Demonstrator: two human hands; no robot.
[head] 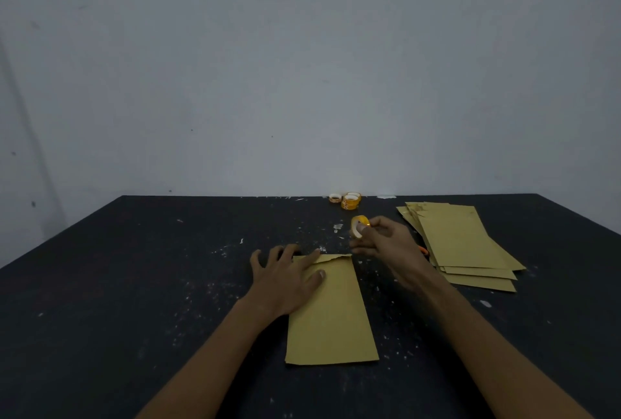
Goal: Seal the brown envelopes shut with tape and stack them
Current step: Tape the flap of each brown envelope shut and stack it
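Brown envelope [331, 314] is lying flat mid-table [134, 284], long side running toward me, with its flap [332, 258] folded over at the far end. Left hand [285, 275] is on the far-left part of it, fingers spread and flat, index fingertip up at the flap, so that's my hold-down. Right hand [386, 240] is up off the table just past the envelope's far-right corner, thumb and fingers pinching a small yellow tape roll [359, 226]. Can't make out a free end of tape, too small to tell.

So my read is I'm at the start of the taping step on this one: flap down, no tape on it that I can see. The next move needs the tape end found and peeled, then a strip laid across the flap edge while the left hand pins the flap.

The pile of envelopes [463, 243] sits fanned out on the right, apart from this one. Whether those are sealed, no idea. The spare rolls [349, 200] are at the back edge.
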